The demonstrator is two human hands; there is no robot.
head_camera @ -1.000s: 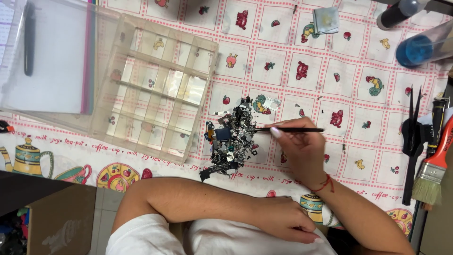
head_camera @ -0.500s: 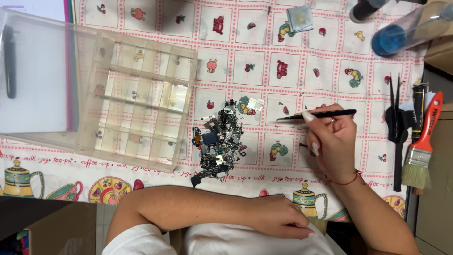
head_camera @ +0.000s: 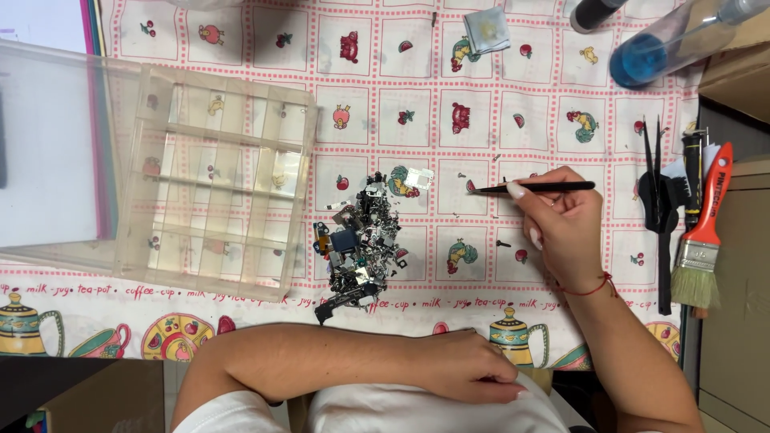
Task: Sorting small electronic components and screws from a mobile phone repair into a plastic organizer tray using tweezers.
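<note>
- At table centre, on patterned tablecloth: pile of small metal parts, heaped, untouched.
- Right hand at 3 o'clock of pile, well apart; pinching black tweezers, tips pointing to 9 o'clock.
- Left hand at 5 o'clock of pile, lying flat, fingers loosely together, holding nothing.
- Clear compartment box at 9 o'clock of pile, just beside.

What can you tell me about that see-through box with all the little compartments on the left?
The divided box looks like clear, slightly yellowed plastic, split by thin walls into a grid of small compartments. All that show look empty; the patterned tablecloth shows through its floor. It lies flat and open-topped on the cloth, slightly skewed, with what looks like its clear lid to its left. Neither hand touches it; the pile of small dark and metallic parts lies just off its right edge.
</note>
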